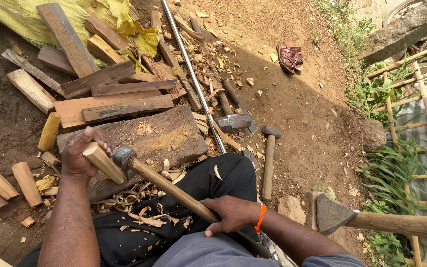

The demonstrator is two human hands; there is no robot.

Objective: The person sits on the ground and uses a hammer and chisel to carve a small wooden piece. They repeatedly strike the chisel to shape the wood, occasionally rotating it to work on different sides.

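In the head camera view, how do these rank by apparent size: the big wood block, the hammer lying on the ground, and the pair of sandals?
Largest to smallest:
1. Big wood block
2. Hammer
3. Pair of sandals
The sandals lie farther from the camera, so their true size is less sure.

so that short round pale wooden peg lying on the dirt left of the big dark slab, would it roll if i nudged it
Probably, across its length: the short round pale wooden peg looks cylindrical and smooth. It likely stops soon, since the dirt ground is loose and chip-strewn, and the big dark wooden slab lies close on one side. It should feel stiff and fairly light, being solid wood and small.
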